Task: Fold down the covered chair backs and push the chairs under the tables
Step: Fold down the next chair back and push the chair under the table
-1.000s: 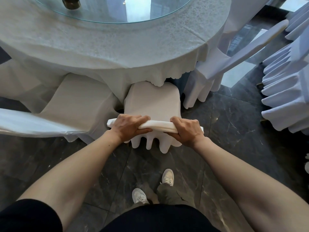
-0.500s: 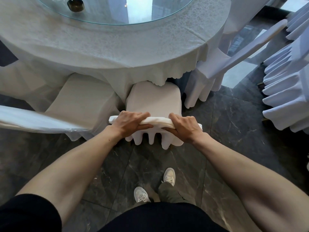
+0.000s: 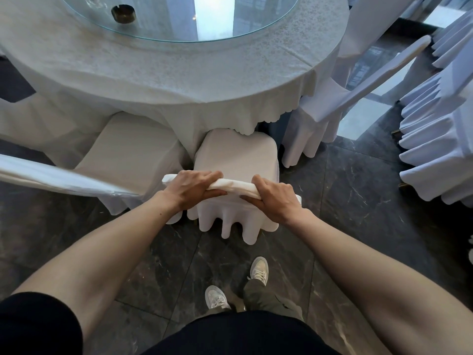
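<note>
Both hands, left hand (image 3: 190, 187) and right hand (image 3: 275, 198), grip the covered chair back (image 3: 234, 185), seat (image 3: 236, 155) nosing under the round table (image 3: 179, 73).

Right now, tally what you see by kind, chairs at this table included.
Table: 1
Turntable: 1
Ashtray: 1
Chairs at the table: 3 (held chair, left chair, right chair)
Hands: 2 (left hand, right hand, both with a grip on the held chair)
Total: 8; the stack at far right overlaps too much to count.
</note>
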